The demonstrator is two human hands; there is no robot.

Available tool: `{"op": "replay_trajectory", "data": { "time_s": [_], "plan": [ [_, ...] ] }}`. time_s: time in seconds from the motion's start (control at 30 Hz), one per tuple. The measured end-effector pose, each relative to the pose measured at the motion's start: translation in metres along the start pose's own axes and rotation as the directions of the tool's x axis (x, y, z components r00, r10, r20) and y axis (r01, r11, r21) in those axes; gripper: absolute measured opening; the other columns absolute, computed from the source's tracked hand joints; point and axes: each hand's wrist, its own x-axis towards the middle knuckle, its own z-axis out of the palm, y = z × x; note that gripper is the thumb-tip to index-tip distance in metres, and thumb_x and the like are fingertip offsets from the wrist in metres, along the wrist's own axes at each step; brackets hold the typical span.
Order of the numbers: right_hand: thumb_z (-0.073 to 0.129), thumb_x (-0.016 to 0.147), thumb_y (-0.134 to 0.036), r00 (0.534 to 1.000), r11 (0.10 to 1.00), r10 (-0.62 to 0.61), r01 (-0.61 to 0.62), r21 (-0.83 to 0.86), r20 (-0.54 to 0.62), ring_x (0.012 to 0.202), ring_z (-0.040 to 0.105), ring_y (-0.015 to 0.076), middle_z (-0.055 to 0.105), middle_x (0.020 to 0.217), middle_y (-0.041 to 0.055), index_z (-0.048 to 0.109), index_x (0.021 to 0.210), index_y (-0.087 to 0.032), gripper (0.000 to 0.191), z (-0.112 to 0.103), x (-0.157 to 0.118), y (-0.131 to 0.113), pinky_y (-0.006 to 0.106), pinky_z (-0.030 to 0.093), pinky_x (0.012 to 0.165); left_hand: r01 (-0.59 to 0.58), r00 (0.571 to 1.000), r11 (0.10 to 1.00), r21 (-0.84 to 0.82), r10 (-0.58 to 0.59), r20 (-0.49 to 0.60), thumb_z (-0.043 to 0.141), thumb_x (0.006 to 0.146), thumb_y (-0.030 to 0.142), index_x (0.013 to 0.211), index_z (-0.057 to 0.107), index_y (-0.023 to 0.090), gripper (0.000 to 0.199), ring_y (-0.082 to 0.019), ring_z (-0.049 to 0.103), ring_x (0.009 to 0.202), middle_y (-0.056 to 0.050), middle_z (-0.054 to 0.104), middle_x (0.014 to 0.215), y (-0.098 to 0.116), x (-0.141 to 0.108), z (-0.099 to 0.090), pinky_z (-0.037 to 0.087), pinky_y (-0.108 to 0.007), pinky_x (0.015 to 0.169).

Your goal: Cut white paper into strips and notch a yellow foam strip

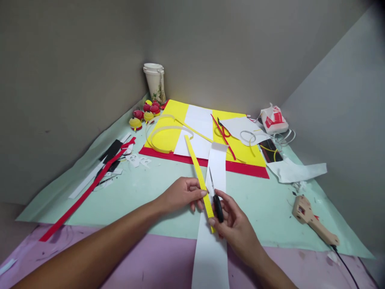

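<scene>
My left hand [187,194] pinches a yellow corrugated paper strip [197,166] between thumb and fingers near its middle. In my right hand [236,220] is a small pair of scissors [218,208] with black handles, its blades pointing away from me. The thumb of that same hand also presses on the strip's near end. Beneath both hands a long white paper strip [210,257] runs toward me over the table edge. Yellow, white and red sheets [174,116] lie beyond, with pale curled strips [153,140] on top.
Red and yellow round pieces [148,116] sit near a white bucket [155,82] at the back left. A long red strip [81,196] and black scraps [112,150] lie left. Red-handled scissors [226,131] rest on the sheets. A glue gun [314,220] with a cord lies right.
</scene>
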Motion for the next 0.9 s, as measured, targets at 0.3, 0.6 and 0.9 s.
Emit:
{"op": "replay_trajectory", "data": {
  "time_s": [0.3, 0.6, 0.9],
  "plan": [
    [0.055, 0.087, -0.055, 0.999, 0.964, -0.054, 0.054, 0.262, -0.009, 0.076, 0.062, 0.0226, 0.064, 0.098, 0.012, 0.048, 0.135, -0.019, 0.06, -0.012, 0.003, -0.001, 0.028, 0.048, 0.048, -0.029, 0.999, 0.986, -0.166, 0.025, -0.03, 0.069, 0.08, 0.035, 0.086, 0.063, 0.011, 0.026, -0.013, 0.064, 0.058, -0.009, 0.069, 0.073, 0.001, 0.004, -0.01, 0.049, -0.019, 0.046],
    [0.063, 0.083, -0.026, 0.995, 0.998, 0.067, -0.066, -0.02, 0.079, 0.067, 0.065, 0.0164, 0.059, 0.085, 0.0016, 0.058, 0.124, -0.021, 0.042, -0.01, 0.001, -0.005, 0.025, 0.049, 0.051, -0.009, 0.992, 0.955, -0.297, -0.028, -0.121, 0.066, 0.082, 0.039, 0.087, 0.056, 0.013, 0.029, -0.012, 0.065, 0.057, -0.009, 0.07, 0.08, 0.0, 0.006, -0.011, 0.052, -0.021, 0.051],
    [0.058, 0.083, -0.024, 0.996, 0.991, 0.067, -0.06, -0.118, 0.056, 0.059, 0.061, 0.0134, 0.056, 0.076, -0.0012, 0.058, 0.12, -0.018, 0.038, -0.006, 0.0, -0.006, 0.022, 0.043, 0.046, -0.073, 0.994, 0.955, -0.287, 0.048, -0.095, 0.076, 0.073, 0.024, 0.093, 0.061, 0.013, 0.027, -0.014, 0.067, 0.076, -0.006, 0.069, 0.083, -0.002, 0.007, -0.012, 0.053, -0.023, 0.067]
  ]
}}
